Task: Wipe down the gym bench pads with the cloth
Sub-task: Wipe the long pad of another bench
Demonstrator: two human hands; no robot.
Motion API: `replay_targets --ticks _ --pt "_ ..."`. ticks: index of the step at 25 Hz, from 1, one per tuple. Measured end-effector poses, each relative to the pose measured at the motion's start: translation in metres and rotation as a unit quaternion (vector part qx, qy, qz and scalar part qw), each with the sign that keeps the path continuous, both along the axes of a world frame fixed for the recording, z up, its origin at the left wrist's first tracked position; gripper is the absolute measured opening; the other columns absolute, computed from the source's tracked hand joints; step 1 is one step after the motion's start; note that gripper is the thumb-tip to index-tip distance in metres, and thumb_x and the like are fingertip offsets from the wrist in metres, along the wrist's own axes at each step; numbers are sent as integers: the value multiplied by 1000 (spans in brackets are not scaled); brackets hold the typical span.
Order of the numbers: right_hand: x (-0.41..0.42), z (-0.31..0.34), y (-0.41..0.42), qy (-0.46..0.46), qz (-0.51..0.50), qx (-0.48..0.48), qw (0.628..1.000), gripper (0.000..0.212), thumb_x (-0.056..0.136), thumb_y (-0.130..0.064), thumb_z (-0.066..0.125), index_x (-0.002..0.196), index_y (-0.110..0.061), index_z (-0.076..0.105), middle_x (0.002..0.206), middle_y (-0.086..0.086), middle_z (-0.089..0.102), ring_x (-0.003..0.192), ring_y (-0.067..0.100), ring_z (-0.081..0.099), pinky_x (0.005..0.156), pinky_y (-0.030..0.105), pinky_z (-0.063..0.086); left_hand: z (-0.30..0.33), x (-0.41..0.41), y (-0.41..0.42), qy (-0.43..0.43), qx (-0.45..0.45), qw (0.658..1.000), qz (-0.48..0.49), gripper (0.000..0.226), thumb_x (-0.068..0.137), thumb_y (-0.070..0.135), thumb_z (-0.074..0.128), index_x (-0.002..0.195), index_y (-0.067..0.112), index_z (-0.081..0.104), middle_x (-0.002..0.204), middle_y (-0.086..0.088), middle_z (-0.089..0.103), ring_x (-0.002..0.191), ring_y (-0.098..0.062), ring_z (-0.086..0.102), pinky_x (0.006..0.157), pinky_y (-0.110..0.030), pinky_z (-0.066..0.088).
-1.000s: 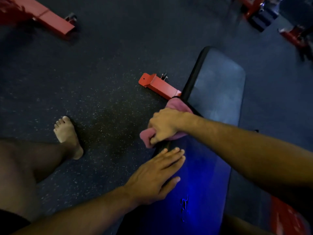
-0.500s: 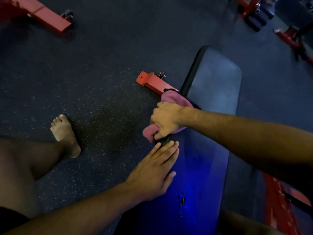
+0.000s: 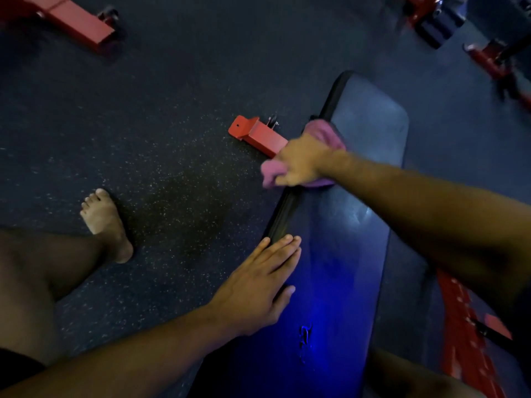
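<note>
**Cloth creeps up the left edge of the bench pad**

Since a second ago the right hand has carried the pink cloth a little farther along the pad's left edge, away from the person and toward the far end, so the gap to the braced left hand has widened. The left hand itself has hardly shifted.

From where I stand, the right hand is curled into a fist round the bunched cloth, which drapes over the left edge of the bench pad: part lies on the top face, part hangs over the black side trim. The left hand lies flat with fingers straight and together, pressed on the near stretch of that same edge and holding nothing. A bare foot is planted on the speckled floor to the left of the bench, and a red frame foot juts out from under the pad just beside the cloth.

The wipe looks only partly done; the far end and the right side of the pad seem untouched. The risks I see: the knuckles could knock the red frame foot, which sits just below the edge being wiped. The cloth is wadded up, so it may skim a narrow strip and miss the broad top. Leaning farther over one flat palm, the person could also slip if the pad is damp.
</note>
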State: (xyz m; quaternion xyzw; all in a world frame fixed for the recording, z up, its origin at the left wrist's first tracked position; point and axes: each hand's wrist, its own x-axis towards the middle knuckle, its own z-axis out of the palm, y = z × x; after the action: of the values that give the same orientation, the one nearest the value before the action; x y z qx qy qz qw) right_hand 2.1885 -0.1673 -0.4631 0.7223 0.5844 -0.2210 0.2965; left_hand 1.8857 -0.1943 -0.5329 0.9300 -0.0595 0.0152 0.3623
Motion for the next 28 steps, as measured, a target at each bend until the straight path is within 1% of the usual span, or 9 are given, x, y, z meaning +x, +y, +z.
replay_targets --ticks 2,4,6,8,12,15,19,24,28 --pt "-64 -6 -17 82 7 -2 997 51 83 -72 40 102 -32 67 88 -9 71 84 14 67 82 36 51 1 2 3 9 -7 1000 -4 68 105 45 34 166 16 20 175 6 5 159 -4 -8 128 -31 -5" --pt "-102 0 -29 100 33 37 994 36 90 -63 51 104 -33 65 90 -10 69 87 13 66 88 40 47 0 7 8 12 -16 1000 -16 69 105 48 32 166 17 20 174 5 6 159 -4 -7 127 -28 -9" --pt "-111 28 -35 27 19 129 991 35 90 -62 55 106 -32 61 100 -8 69 96 18 64 95 44 42 4 6 10 17 7 999 -30 70 106 51 28 166 18 16 174 7 1 158 -3 -9 126 -24 -13" --pt "-107 71 -57 -56 -72 245 965 42 88 -65 51 108 -30 61 109 -6 71 102 23 64 95 44 40 9 3 10 32 47 998 -37 71 106 55 21 166 19 11 173 8 -6 157 -3 -13 128 -28 -11" --pt "-140 109 -180 -92 -296 443 841 58 78 -64 34 111 -27 63 105 -5 72 99 27 66 87 44 45 25 0 -7 66 103 993 6 68 107 50 18 166 18 8 169 9 -13 155 -7 -16 130 -38 -6" --pt "-190 82 -271 -71 -418 479 769 50 89 -57 38 125 -31 61 111 -8 69 100 17 64 89 39 45 29 -1 -29 48 87 991 92 58 109 31 31 164 14 23 172 4 6 158 -12 -1 131 -46 7" --pt "-238 38 -317 -62 -559 495 662 48 94 -50 42 132 -25 56 117 -2 66 103 18 62 93 42 45 13 -4 -30 34 120 986 109 60 106 36 27 162 14 30 172 2 20 160 -14 9 130 -42 9" --pt "-235 31 -305 -71 -543 484 682 57 93 -50 45 140 -20 47 128 4 57 111 22 55 96 39 36 23 -4 -32 36 124 985 118 59 106 36 30 161 14 33 171 2 20 160 -13 10 130 -43 11" --pt "-206 -1 -276 -86 -517 380 762 72 89 -59 42 154 -35 25 158 5 29 139 34 34 107 57 38 15 -3 -30 -2 141 984 107 59 107 35 29 161 12 34 171 -3 25 159 -17 15 130 -43 11"
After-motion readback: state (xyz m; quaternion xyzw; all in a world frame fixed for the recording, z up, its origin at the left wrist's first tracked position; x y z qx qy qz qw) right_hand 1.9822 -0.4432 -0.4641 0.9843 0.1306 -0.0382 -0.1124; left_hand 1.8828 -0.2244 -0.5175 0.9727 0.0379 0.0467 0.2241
